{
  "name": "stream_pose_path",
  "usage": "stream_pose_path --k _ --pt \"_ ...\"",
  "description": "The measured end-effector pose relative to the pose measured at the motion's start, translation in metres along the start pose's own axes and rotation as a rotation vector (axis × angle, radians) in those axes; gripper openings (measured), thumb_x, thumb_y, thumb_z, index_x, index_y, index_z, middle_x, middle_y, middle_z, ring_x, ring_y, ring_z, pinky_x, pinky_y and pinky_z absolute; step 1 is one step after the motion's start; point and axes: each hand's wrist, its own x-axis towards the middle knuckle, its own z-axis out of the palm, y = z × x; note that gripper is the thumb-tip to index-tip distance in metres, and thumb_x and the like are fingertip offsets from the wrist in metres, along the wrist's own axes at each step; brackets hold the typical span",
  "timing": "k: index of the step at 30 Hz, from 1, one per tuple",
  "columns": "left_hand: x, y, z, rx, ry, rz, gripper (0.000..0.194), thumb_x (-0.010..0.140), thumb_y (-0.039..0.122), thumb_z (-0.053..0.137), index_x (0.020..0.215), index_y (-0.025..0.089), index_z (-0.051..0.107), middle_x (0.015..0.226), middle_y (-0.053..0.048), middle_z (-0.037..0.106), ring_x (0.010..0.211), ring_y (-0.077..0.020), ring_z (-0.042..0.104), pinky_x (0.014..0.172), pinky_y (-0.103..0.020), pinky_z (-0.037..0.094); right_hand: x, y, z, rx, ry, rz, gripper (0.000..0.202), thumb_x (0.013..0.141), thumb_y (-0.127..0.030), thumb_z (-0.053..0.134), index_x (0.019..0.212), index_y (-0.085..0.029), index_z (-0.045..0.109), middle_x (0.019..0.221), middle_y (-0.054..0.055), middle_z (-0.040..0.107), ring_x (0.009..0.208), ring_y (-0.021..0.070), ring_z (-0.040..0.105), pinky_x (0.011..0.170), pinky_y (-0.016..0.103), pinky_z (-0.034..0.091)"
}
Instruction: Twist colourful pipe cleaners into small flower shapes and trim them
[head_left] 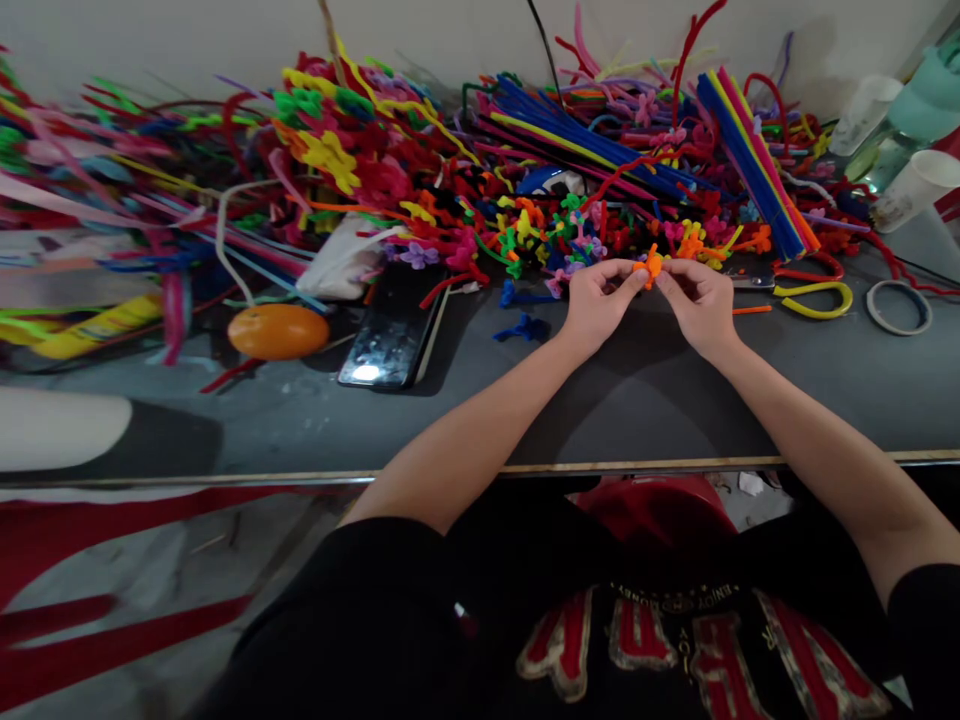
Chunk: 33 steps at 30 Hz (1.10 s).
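Between my two hands is a small orange pipe-cleaner flower (651,264), held just above the dark tabletop. My left hand (602,302) pinches it from the left with thumb and forefinger. From the other side my right hand (699,302) pinches it the same way, and the fingertips nearly meet. Small finished-looking pipe-cleaner flowers (536,225) in many colours lie heaped just beyond my hands. A blue pipe-cleaner piece (523,328) rests left of my left hand. Scissors (816,300) with yellow and red handles lie right of my right hand, near a short orange stem (752,310).
Bundled pipe cleaners (757,165) and a tangled colourful heap line the wall. A phone (394,330) and an orange fruit (277,331) lie to the left. A tape roll (898,307) and a paper cup (916,190) are at right. The table's front edge (637,466) runs below my forearms.
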Motion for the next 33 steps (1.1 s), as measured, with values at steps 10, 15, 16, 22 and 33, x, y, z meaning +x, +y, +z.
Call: stream_pose_path --k 10,15,16,22,33 --pt "-0.003 0.007 -0.001 -0.034 0.026 -0.018 0.035 0.08 0.051 0.076 0.072 0.017 0.074 0.072 -0.004 0.074 0.069 -0.0138 0.065 0.067 -0.027 0.051 -0.001 -0.003 -0.006 -0.094 0.016 -0.104 0.016 0.081 -0.038 0.075 0.076 -0.023 0.073 0.084 0.004 0.072 0.086 0.0199 0.067 0.081 0.035 0.055" --pt "-0.004 0.004 0.001 -0.01 0.036 -0.029 0.031 0.081 0.047 0.077 0.074 0.016 0.075 0.073 -0.004 0.074 0.07 -0.0132 0.065 0.067 -0.026 0.05 -0.002 -0.005 -0.006 -0.121 0.006 -0.046 0.019 0.082 -0.037 0.073 0.074 -0.021 0.073 0.065 0.0 0.06 0.067 0.0136 0.057 0.063 0.027 0.046" --pt "-0.004 0.003 0.002 -0.006 0.037 -0.023 0.032 0.081 0.047 0.077 0.074 0.016 0.075 0.074 -0.004 0.074 0.069 -0.013 0.065 0.067 -0.026 0.05 -0.002 -0.005 -0.006 -0.127 0.001 -0.039 0.02 0.083 -0.038 0.073 0.075 -0.02 0.073 0.061 -0.002 0.056 0.062 0.0118 0.053 0.059 0.025 0.043" --pt "-0.004 0.006 -0.004 0.122 -0.001 0.12 0.038 0.086 0.055 0.07 0.1 0.02 0.077 0.09 -0.005 0.077 0.075 -0.0138 0.064 0.067 -0.026 0.049 0.005 -0.002 -0.007 -0.011 -0.035 0.019 0.037 0.075 -0.052 0.078 0.07 -0.017 0.067 0.063 -0.002 0.055 0.057 0.0081 0.046 0.051 0.022 0.035" --pt "0.001 0.008 -0.016 0.362 -0.093 0.454 0.036 0.091 0.055 0.063 0.104 0.024 0.078 0.091 -0.004 0.077 0.085 -0.0181 0.064 0.087 -0.039 0.049 0.005 0.0 -0.005 0.316 -0.25 0.212 0.051 0.068 -0.064 0.08 0.066 -0.018 0.058 0.053 -0.008 0.039 0.043 0.0034 0.029 0.04 0.022 0.022"
